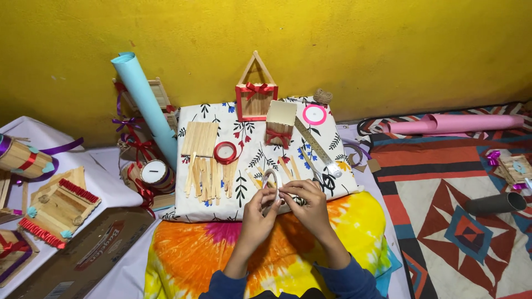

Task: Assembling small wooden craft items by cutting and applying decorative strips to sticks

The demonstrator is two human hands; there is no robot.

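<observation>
loose craft sticks (208,177), a red ribbon roll (225,152) and a ruler (317,147) crowd the frame's centre; the tie-dye cloth (194,254) at lower centre lies open.

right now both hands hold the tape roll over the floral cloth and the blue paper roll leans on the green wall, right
Not quite: the wall is yellow, not green, as the head view shows. The rest stands: the left hand and right hand hold the tape roll over the floral cloth, and the blue paper roll leans on that wall.
</observation>
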